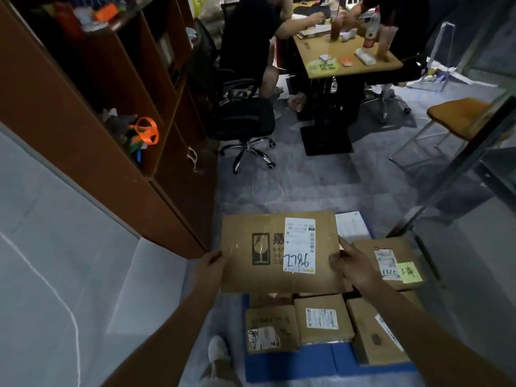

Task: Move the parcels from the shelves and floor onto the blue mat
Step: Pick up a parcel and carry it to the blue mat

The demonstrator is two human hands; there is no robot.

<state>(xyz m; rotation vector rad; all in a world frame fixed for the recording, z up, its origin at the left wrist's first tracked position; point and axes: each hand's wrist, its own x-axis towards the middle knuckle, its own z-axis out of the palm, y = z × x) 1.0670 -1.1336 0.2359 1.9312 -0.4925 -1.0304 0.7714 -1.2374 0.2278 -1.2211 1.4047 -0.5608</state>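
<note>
A large flat cardboard parcel (268, 252) with a white label marked 2786 hangs above the blue mat (312, 361). My left hand (213, 262) grips its left edge and my right hand (353, 263) grips its right edge. Several smaller cardboard parcels lie on the mat below: one at the front left (269, 328), one in the middle (321, 317), one at the right (374, 333). Another parcel with a yellow note (391, 261) sits behind my right hand. A white parcel (353, 226) pokes out beyond the big one.
A tall brown shelf unit (111, 113) stands on the left with oddments in it. A black office chair (243, 121) and a wooden table (343, 51) with seated people are ahead. A glass partition (474, 177) runs along the right. My shoe (219, 356) is beside the mat.
</note>
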